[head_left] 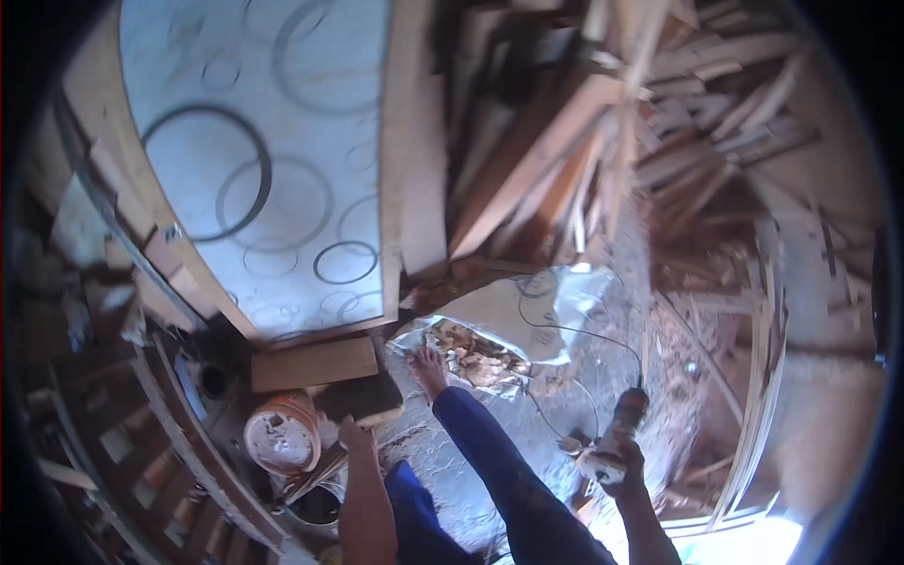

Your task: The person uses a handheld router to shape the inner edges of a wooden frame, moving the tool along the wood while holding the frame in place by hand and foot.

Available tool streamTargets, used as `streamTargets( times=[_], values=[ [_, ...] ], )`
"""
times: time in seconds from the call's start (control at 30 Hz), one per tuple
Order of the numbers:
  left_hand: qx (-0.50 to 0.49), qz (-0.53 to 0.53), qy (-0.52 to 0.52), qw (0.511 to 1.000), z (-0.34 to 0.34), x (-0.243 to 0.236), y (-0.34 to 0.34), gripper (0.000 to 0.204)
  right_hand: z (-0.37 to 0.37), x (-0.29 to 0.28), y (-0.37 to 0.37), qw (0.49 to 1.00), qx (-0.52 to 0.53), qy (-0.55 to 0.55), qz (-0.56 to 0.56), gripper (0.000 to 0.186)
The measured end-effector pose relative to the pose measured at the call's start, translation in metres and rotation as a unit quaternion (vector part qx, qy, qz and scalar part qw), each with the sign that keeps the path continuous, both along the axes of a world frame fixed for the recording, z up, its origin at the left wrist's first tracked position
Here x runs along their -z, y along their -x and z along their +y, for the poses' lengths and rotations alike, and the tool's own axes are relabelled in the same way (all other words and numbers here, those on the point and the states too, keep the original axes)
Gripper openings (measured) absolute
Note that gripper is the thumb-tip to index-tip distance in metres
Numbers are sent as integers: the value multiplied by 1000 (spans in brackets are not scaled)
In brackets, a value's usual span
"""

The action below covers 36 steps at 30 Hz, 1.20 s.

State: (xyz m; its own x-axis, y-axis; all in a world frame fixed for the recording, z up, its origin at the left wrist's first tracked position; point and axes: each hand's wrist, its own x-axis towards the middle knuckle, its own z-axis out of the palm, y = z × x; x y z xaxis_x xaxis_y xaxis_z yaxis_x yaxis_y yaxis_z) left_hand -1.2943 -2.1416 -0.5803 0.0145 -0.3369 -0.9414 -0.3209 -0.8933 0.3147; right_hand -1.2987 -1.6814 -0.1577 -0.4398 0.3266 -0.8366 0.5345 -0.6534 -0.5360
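Observation:
My right hand [627,473] grips a power tool that looks like an angle grinder [629,414]; its round head [603,465] is at the hand and its dark body points away from me. A thin cord [603,336] runs from its far end toward the sack. On the left, my left hand [354,435] is at the near edge of a dark block [363,399], right of an orange bucket [282,435] with whitish contents. Blur hides its fingers, so I cannot tell whether it holds anything. A light brown board [314,365] lies just beyond the block.
My bare foot [429,373] is beside an open white sack [565,325] holding wood chips [476,353]. A framed panel with circle patterns [264,169] stands far left. Stacked timber [556,141] fills the far right. Wooden slats [151,443] line the left; a dark round container [315,504] stands near the bucket.

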Motion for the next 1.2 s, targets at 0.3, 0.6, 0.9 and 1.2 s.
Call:
streamTargets(
  times=[0.3, 0.6, 0.9, 1.2],
  values=[
    [340, 66, 172, 922, -16, -253, -35, 51, 1, -107, -164, 767, -242, -563, 190, 42],
    [571, 128, 103, 804, -44, -469, -22, 60, -26, -226, -343, 846, 89, -510, 126, 52],
    [761, 284, 36, 582, 155, -578, -44, 62, -2, -217, -458, 892, 236, -346, 168, 37],
    [793, 410, -18, 450, 356, -655, -124, 48, 36, -186, -419, 731, 503, 113, 447, 48]
  ],
)
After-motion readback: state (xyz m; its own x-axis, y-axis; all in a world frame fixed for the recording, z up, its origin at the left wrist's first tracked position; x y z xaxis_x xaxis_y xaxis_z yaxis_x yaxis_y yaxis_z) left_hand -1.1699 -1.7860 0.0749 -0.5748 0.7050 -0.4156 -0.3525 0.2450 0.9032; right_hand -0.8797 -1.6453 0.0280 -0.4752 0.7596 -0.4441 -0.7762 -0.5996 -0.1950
